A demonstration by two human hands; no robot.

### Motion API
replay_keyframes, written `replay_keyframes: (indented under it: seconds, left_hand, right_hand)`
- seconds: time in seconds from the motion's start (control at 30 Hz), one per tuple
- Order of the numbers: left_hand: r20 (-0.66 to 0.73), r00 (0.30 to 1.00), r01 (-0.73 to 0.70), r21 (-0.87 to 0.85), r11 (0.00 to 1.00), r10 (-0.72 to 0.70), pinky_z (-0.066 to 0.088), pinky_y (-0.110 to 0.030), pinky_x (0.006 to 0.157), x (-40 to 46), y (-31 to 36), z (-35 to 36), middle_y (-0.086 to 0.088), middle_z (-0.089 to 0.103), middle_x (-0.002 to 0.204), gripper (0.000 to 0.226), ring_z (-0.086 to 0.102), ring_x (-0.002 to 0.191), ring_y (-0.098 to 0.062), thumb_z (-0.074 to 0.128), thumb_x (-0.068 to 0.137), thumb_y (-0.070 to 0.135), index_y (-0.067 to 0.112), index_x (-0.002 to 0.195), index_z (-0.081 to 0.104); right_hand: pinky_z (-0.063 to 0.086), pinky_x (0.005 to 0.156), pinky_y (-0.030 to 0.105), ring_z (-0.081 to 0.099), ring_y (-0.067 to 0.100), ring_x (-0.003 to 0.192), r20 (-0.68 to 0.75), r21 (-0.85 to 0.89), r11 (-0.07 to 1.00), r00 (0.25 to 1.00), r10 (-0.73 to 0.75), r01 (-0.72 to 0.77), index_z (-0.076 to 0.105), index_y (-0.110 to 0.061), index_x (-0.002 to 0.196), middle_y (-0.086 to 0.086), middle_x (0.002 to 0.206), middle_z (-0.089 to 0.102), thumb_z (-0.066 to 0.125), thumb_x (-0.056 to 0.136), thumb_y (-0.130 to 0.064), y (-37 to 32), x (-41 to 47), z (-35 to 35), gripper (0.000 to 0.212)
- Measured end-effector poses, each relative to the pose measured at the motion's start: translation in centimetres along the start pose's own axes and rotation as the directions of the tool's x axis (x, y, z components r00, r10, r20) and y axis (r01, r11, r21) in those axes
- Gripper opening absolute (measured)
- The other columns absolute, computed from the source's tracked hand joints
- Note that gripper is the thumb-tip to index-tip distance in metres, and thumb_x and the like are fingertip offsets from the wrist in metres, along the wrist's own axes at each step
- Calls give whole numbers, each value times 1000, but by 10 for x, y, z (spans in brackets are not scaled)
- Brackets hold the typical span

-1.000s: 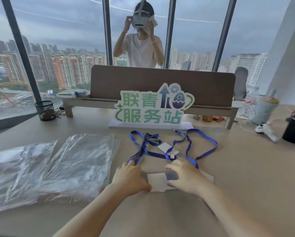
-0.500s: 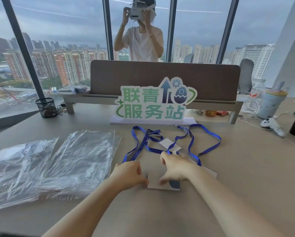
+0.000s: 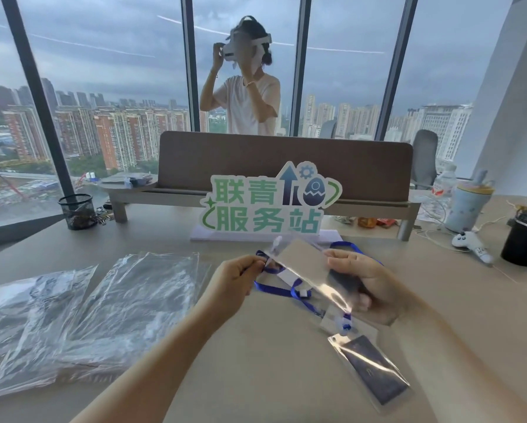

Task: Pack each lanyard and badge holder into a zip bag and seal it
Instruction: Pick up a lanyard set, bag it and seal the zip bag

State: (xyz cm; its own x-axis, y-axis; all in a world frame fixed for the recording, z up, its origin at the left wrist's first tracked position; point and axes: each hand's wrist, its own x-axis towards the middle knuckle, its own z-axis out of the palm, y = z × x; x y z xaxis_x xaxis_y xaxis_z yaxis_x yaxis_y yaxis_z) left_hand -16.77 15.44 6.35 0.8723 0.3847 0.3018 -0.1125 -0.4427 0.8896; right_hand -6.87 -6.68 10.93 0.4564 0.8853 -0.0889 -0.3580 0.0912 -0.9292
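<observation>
Hands lift badge holder above table.

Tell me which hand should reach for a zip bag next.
Left. The left hand only pinches the clear badge holder's top end and is nearer the crinkled clear zip bags; the right hand carries the holder, farther away.
</observation>
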Motion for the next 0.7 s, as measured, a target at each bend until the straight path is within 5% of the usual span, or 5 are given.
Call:
replay_keyframes:
  seconds: [0.13,0.27,0.37,0.47,0.7]
  left_hand:
    - [58,997,-51,-42,998,53,33,-19,54,-9,12,25,14,47,54,31,39,49,-2,36,102,29,29,103,67]
    - [186,981,-77,94,993,58,32,-21,54,-22,21,33,10,50,57,32,42,54,-11,35,101,33,32,81,59]
    - [316,940,-245,371,896,127,34,-31,57,-25,32,26,7,48,57,34,40,51,-8,39,100,35,12,86,59]
    - [407,905,-346,525,778,127,44,-35,66,-19,45,11,2,62,76,32,52,65,-15,43,98,38,15,89,64]
    - [417,904,-289,427,857,97,43,-17,61,-6,69,-11,11,60,74,18,52,64,-2,51,95,29,26,82,63]
  right_hand:
    - [41,30,17,53,11,37,-139,162,974,981,-135,157,58,-4,122,17,92,64,60,89,-11,0,6,19,34]
    - [41,39,19,53,12,47,-437,-333,909,812,-386,252,65,-12,119,9,88,68,57,95,-13,-4,18,28,25]
    - [54,77,28,67,12,94,-296,-923,385,646,-703,-4,67,-26,123,-5,110,73,62,93,-20,-8,18,18,30]
    - [56,87,38,66,13,106,-95,-987,-51,809,-579,-153,66,-42,120,-16,121,70,60,90,-29,-17,12,11,32]
    - [48,83,20,63,-6,75,-84,-949,305,996,5,-81,76,-41,98,-23,76,70,72,87,-22,-36,-18,15,22]
